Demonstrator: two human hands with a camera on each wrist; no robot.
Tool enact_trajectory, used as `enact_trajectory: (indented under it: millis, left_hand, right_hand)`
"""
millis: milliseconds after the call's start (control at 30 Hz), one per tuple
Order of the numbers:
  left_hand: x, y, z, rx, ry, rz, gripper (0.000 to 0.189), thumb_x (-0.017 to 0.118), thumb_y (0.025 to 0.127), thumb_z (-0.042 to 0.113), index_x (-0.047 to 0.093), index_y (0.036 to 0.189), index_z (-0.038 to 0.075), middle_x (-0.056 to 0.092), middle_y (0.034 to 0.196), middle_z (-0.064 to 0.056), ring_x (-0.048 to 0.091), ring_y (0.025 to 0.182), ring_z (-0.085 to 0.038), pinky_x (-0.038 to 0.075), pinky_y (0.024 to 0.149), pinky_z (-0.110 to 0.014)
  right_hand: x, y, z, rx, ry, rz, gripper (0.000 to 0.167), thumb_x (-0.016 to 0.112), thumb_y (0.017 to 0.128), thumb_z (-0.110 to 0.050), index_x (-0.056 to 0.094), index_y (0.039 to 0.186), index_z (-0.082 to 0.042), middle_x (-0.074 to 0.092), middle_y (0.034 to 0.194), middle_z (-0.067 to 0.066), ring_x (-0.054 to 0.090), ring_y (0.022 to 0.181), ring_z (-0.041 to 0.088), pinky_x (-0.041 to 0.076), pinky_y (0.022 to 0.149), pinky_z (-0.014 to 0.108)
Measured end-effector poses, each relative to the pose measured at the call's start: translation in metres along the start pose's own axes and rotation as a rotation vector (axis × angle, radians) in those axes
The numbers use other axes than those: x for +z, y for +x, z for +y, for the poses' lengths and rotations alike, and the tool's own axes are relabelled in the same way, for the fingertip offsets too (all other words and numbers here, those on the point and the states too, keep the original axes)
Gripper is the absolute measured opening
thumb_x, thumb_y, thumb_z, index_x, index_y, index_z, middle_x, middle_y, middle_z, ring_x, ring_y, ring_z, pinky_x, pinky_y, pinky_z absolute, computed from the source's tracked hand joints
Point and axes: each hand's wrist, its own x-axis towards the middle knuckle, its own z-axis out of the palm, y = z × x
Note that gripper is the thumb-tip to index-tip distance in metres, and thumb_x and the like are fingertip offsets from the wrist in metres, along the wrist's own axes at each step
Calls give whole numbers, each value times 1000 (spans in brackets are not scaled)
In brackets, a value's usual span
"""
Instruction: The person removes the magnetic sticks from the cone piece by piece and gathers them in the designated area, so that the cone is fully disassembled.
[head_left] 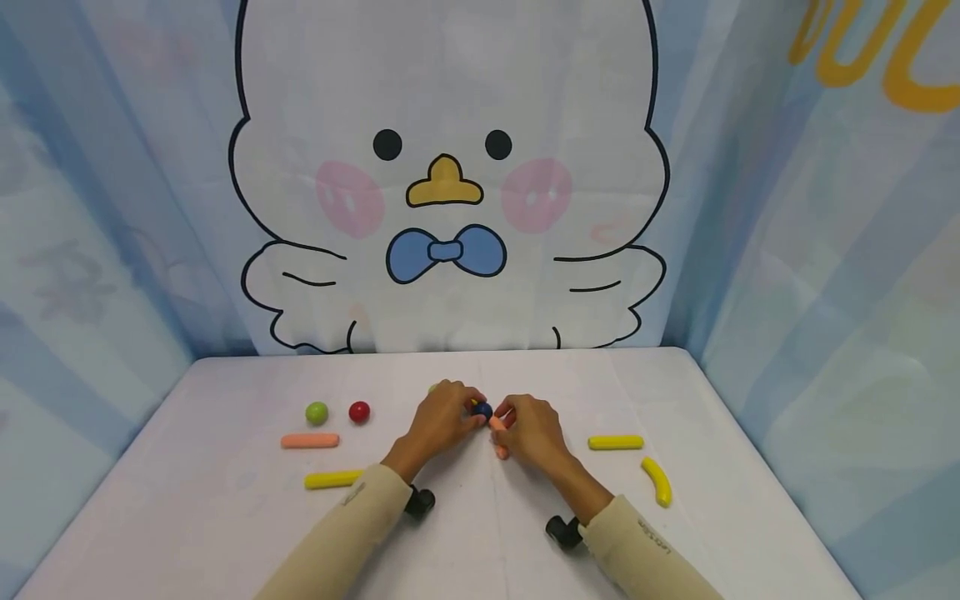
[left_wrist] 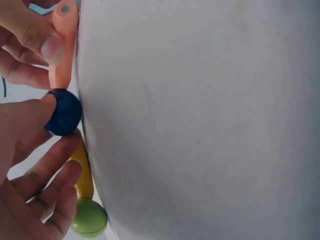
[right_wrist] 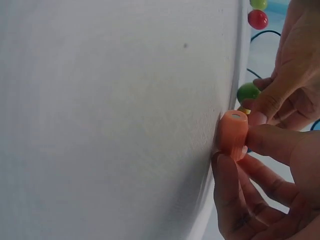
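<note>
In the head view my left hand (head_left: 447, 415) pinches a dark blue ball (head_left: 484, 410) between thumb and fingers near the middle of the table. My right hand (head_left: 532, 433) grips a short orange stick (left_wrist: 64, 62) with a hole in its end. The far end of that stick meets the blue ball in the left wrist view. On the ball's other side, a yellow stick (left_wrist: 84, 175) runs from near the left fingertips to a green ball (left_wrist: 90, 218). The right wrist view shows the orange stick end-on between the right thumb and fingers.
Left on the white table (head_left: 225, 533) lie a green ball (head_left: 317, 413), a red ball (head_left: 359, 412), an orange stick (head_left: 310, 441) and a yellow stick (head_left: 333, 479), partly behind the left sleeve. To the right are a straight yellow stick (head_left: 615, 442) and a curved one (head_left: 657, 482). Printed curtains surround the table.
</note>
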Motion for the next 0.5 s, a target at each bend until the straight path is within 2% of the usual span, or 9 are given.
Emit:
enact_trajectory:
  millis: [200, 500]
  left_hand:
    - [-1, 1, 1, -15, -1, -23, 25, 84, 93, 21, 81, 115, 11, 76, 101, -7, 62, 96, -21, 56, 86, -39]
    - [-1, 0, 2, -25, 62, -25, 26, 84, 93, 23, 81, 117, 13, 76, 101, -6, 63, 94, -21, 57, 84, -39]
  right_hand:
    - [-4, -4, 0, 9, 1, -9, 25, 90, 84, -15, 76, 105, -13, 73, 88, 2, 61, 77, 18, 47, 69, 32]
    - [-16, -16, 2, 9, -5, 15, 20, 86, 91, -20, 76, 107, -14, 74, 92, 3, 60, 75, 17, 46, 65, 30]
